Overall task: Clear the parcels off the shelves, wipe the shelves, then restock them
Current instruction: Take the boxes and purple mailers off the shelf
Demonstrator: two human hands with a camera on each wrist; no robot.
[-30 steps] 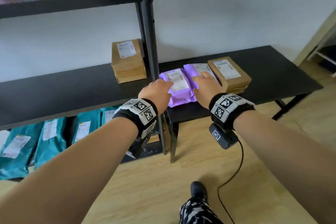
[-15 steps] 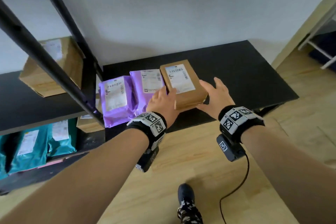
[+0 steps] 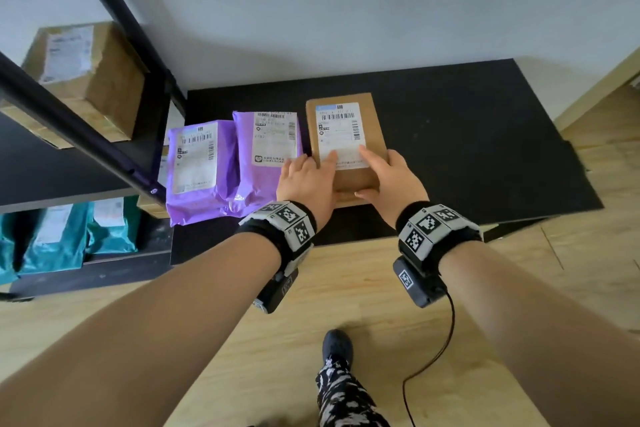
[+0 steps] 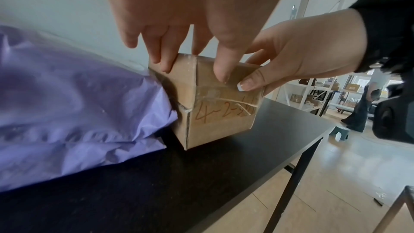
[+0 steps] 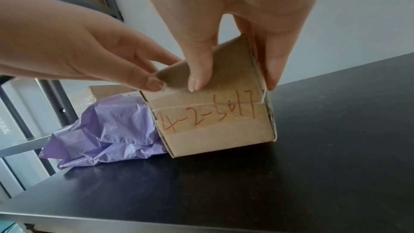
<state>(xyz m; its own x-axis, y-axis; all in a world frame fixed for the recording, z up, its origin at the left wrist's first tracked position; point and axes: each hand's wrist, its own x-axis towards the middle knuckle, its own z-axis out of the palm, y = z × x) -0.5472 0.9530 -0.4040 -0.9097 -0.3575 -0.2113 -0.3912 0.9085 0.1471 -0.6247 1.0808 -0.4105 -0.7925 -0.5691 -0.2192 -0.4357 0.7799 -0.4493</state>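
A brown cardboard box (image 3: 346, 135) with a white label lies on the black table (image 3: 485, 149), against the right-hand purple mailer bag (image 3: 266, 149). A second purple bag (image 3: 197, 166) lies left of that one. My left hand (image 3: 306, 180) and right hand (image 3: 388, 177) both grip the box's near end. In the left wrist view the left hand (image 4: 170, 15) has its fingers on the box (image 4: 219, 116)'s left edge and its thumb on the end face. In the right wrist view the right hand (image 5: 235, 15) pinches the box (image 5: 212, 125), which is marked "4-2-5017" in red.
A black rack post (image 3: 114, 10) slants across the left. Behind it, a cardboard box (image 3: 86, 80) sits on a dark shelf, and teal bags (image 3: 52, 239) fill the shelf below. The wood floor (image 3: 346, 288) and my shoe (image 3: 337, 347) are beneath.
One second ago my hands were on the purple bags. Half a second ago they held the brown box tilted off the table. Now it lies flat beside the bags, gripped at its near end.
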